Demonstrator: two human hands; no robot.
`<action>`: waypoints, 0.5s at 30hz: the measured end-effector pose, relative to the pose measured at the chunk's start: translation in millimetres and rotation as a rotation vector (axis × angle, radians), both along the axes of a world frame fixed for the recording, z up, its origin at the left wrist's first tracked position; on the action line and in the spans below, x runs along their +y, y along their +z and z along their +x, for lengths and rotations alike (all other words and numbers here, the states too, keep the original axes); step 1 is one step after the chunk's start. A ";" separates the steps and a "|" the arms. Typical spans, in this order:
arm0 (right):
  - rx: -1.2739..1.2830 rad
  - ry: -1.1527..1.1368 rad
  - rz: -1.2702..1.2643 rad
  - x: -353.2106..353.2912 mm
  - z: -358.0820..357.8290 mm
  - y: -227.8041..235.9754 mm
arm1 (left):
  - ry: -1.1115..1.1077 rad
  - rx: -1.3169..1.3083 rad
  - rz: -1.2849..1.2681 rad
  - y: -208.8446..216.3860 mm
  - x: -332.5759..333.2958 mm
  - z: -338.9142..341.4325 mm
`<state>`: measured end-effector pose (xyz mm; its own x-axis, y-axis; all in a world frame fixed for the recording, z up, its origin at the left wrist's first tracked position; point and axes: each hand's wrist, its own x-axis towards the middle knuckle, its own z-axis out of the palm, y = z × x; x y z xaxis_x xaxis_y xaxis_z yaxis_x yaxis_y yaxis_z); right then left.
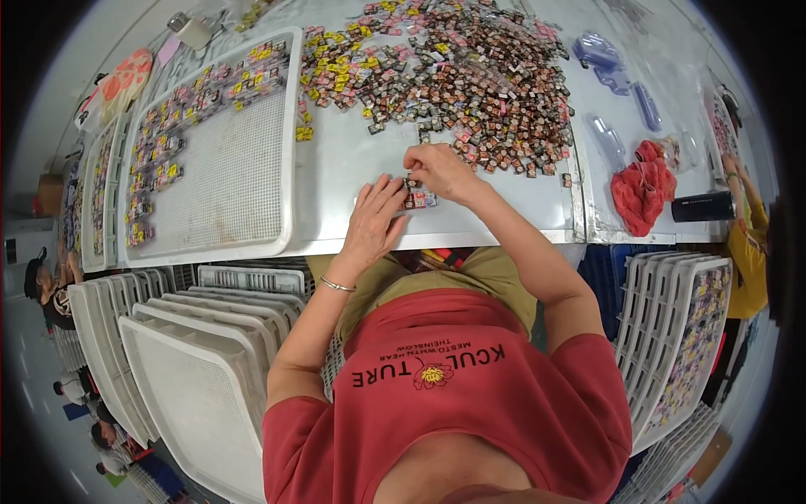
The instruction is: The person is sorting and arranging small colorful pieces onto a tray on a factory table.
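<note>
A row of small packets [421,201] is flanked at nine o'clock by the left hand [376,212], fingers slightly apart; at one o'clock the right hand [442,171] is held, fingers together, any grip hidden.

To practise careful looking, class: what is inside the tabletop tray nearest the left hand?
In the white tray, small colourful blocks lie along the far and left sides; its mesh floor shows elsewhere. The floor directly beneath the blocks is covered and cannot be seen.

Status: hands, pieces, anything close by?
Left hand at short row of pieces. Right hand, curled, at same row. Loose pile just beyond; partly filled white tray left.
</note>
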<state>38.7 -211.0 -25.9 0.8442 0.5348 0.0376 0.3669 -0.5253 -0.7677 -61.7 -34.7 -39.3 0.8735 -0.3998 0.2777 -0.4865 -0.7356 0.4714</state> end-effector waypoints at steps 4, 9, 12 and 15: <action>-0.038 0.111 -0.077 2.4 4.9 0.5 | -0.013 -0.004 -0.017 -0.9 3.2 -1.1; -0.123 0.137 0.130 -3.6 -4.0 -5.4 | -0.022 -0.019 -0.073 -4.2 7.1 -1.5; -0.143 0.142 0.101 1.8 -1.7 -6.7 | -0.022 -0.036 -0.083 -3.8 7.1 -2.1; -0.226 0.112 0.050 3.4 -8.3 -13.5 | 0.009 -0.030 -0.088 -3.6 3.6 -2.7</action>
